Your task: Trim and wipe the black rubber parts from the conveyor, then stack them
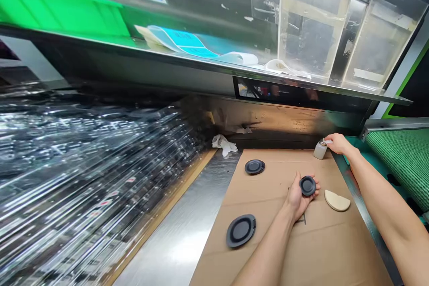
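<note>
Fingers [330,141] hiding small bottle [320,149] top, left hand [298,194] cupping black disc [307,185]

Illumination is bright and even, coming from overhead. Glare forms a white patch on the steel bench surface [187,241] and streaks across the stack of clear plastic trays [83,174] at left — that region is heavily motion-blurred. The cardboard sheet [268,250] is evenly lit, with soft, short shadows under the 2 forearms. The recess beneath the shelf [201,65] is dim, apart from a warm patch on its back wall. Wide-angle distortion bends straight edges near the borders — the centre stays sharp.
</note>
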Tool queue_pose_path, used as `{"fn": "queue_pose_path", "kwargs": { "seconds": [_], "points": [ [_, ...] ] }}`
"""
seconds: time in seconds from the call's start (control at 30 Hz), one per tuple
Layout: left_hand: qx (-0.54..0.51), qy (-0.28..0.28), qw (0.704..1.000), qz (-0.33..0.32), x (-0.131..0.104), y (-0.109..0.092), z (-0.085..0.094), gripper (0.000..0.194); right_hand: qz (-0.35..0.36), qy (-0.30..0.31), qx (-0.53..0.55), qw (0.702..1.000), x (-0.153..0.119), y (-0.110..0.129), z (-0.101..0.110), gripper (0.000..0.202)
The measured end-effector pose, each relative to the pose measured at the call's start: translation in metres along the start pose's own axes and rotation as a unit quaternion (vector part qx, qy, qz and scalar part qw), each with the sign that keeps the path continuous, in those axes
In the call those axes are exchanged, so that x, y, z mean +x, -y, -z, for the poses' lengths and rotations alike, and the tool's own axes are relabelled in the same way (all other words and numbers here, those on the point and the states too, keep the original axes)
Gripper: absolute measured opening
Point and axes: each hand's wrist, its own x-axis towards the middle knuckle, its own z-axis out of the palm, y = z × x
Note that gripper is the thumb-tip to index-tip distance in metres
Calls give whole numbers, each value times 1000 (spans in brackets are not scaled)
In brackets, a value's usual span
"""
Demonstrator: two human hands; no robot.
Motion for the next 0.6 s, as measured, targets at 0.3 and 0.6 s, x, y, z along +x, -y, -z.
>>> {"fn": "queue_pose_path", "kwargs": {
  "seconds": [0.3,0.6],
  "points": [
    [-59,-9,998,-7,-1,-9,1,48,-17,-24,9,1000,-9,17,13,29],
    [-116,-1,993,-16,7,-14,7,49,110,-126,233,958,-140,61,-48,32]
  ]
}}
